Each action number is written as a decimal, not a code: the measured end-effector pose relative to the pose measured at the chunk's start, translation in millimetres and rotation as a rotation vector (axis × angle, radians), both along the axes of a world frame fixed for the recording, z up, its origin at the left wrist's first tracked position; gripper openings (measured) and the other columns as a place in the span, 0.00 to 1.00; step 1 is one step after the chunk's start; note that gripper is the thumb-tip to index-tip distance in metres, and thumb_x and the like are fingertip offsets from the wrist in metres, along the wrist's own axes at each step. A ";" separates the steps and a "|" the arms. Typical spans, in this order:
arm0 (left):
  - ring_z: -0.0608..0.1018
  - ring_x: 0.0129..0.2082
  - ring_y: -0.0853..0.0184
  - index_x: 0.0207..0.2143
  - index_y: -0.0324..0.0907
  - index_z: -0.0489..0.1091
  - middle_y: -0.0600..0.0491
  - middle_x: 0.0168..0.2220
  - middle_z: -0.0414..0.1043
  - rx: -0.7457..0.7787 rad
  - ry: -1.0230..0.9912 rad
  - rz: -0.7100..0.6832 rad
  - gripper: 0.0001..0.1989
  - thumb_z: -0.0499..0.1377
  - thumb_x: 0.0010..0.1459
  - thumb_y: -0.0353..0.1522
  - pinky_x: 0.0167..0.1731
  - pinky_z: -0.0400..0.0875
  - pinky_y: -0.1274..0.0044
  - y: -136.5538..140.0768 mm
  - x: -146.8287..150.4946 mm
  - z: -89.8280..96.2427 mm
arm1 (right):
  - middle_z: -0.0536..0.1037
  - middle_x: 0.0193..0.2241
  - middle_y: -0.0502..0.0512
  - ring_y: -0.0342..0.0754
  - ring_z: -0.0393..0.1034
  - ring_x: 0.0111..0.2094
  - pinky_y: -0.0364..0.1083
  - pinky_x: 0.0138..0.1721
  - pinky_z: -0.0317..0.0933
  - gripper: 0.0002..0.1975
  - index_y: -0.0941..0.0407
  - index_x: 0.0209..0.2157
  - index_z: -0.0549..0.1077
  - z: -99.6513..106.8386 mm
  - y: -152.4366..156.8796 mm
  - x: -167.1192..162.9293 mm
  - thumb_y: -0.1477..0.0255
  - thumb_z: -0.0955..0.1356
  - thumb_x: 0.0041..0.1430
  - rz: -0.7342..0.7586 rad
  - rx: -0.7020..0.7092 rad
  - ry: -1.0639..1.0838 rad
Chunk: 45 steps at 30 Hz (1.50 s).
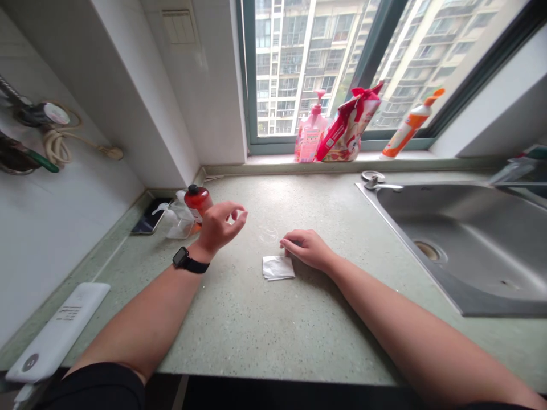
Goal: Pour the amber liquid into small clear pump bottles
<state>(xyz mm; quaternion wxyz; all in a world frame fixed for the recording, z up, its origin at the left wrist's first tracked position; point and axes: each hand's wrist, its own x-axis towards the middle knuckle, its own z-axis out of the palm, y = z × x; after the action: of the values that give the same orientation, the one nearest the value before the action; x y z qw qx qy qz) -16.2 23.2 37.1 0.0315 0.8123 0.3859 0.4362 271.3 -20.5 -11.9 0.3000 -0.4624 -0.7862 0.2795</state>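
Observation:
My left hand [221, 226], with a black watch [190, 261] on its wrist, hovers over the counter in front of a red bottle [198, 200] with a black cap. Its fingers are curled and the thumb and index tips come together; nothing shows between them. My right hand [311, 249] rests low over the counter with bent fingers, just above the upper right corner of a folded white tissue [278, 268]. What those fingers hold, if anything, is hidden. Faint clear streaks [268, 233] mark the counter between the hands.
A clear plastic spray bottle [177, 221] and a phone [151, 217] lie at the left. Nearer is a white power strip [64, 330]. A steel sink [448, 307] takes the right side. A pink pump bottle [308, 136], red bag [346, 131] and orange-white bottle [405, 132] line the sill.

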 end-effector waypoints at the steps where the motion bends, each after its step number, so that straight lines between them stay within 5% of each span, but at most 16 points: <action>1: 0.75 0.32 0.65 0.42 0.43 0.76 0.53 0.31 0.75 0.086 -0.041 0.073 0.07 0.60 0.70 0.36 0.40 0.73 0.70 4.0 -6.2 6.3 | 0.86 0.28 0.53 0.50 0.80 0.33 0.49 0.40 0.68 0.17 0.50 0.28 0.81 -0.6 0.3 0.3 0.62 0.67 0.70 0.000 0.006 0.008; 4: 0.78 0.51 0.56 0.55 0.44 0.71 0.47 0.48 0.76 0.273 -0.131 0.297 0.15 0.63 0.67 0.34 0.59 0.73 0.60 16.5 -23.9 22.3 | 0.86 0.28 0.53 0.51 0.80 0.33 0.50 0.40 0.68 0.18 0.49 0.28 0.81 -2.2 1.5 1.1 0.60 0.67 0.70 0.002 0.018 0.027; 7: 0.71 0.65 0.49 0.64 0.45 0.62 0.41 0.61 0.68 0.245 -0.189 0.453 0.30 0.67 0.62 0.31 0.71 0.63 0.54 30.1 -40.0 28.0 | 0.86 0.29 0.53 0.52 0.80 0.33 0.50 0.40 0.68 0.18 0.49 0.28 0.80 -2.4 2.4 1.5 0.60 0.67 0.70 0.010 0.009 0.021; 12: 0.69 0.68 0.45 0.69 0.45 0.56 0.38 0.65 0.63 -0.053 -0.161 0.525 0.45 0.73 0.54 0.31 0.71 0.63 0.52 47.4 -60.0 21.1 | 0.86 0.29 0.52 0.52 0.80 0.33 0.50 0.40 0.68 0.16 0.49 0.30 0.81 -2.0 2.9 2.3 0.61 0.66 0.70 -0.001 0.000 0.000; 18: 0.74 0.64 0.39 0.68 0.41 0.59 0.34 0.63 0.67 -0.309 0.023 0.546 0.46 0.75 0.50 0.33 0.67 0.68 0.48 45.8 -70.3 21.4 | 0.86 0.29 0.52 0.52 0.80 0.33 0.50 0.39 0.68 0.16 0.49 0.30 0.81 -2.0 3.5 3.1 0.61 0.66 0.69 -0.009 0.006 -0.014; 26: 0.78 0.59 0.44 0.67 0.47 0.63 0.40 0.59 0.74 -0.220 -0.042 0.440 0.45 0.78 0.49 0.35 0.61 0.74 0.52 27.8 -64.3 15.7 | 0.85 0.27 0.52 0.50 0.78 0.30 0.49 0.36 0.66 0.17 0.49 0.29 0.80 -3.6 5.1 2.3 0.59 0.66 0.68 -0.042 0.022 0.006; 33: 0.81 0.54 0.53 0.69 0.53 0.60 0.45 0.57 0.75 -0.285 -0.153 0.207 0.47 0.77 0.52 0.39 0.56 0.77 0.57 -2.5 -22.2 18.4 | 0.85 0.26 0.51 0.49 0.76 0.28 0.47 0.34 0.64 0.17 0.50 0.29 0.80 -3.1 8.6 4.1 0.58 0.66 0.67 -0.086 0.028 0.049; 45: 0.80 0.58 0.53 0.71 0.48 0.59 0.42 0.61 0.75 -0.174 -0.184 -0.145 0.47 0.77 0.55 0.43 0.64 0.74 0.58 -10.3 28.7 -18.9 | 0.85 0.27 0.53 0.48 0.77 0.29 0.46 0.36 0.66 0.18 0.52 0.31 0.82 -2.8 9.1 4.4 0.59 0.66 0.69 -0.110 0.037 0.073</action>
<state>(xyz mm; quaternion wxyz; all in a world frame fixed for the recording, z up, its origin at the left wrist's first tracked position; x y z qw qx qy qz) 12.6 12.8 18.2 0.1684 0.7890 0.3578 0.4703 275.7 -11.5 -14.6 0.3519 -0.4888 -0.7530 0.2649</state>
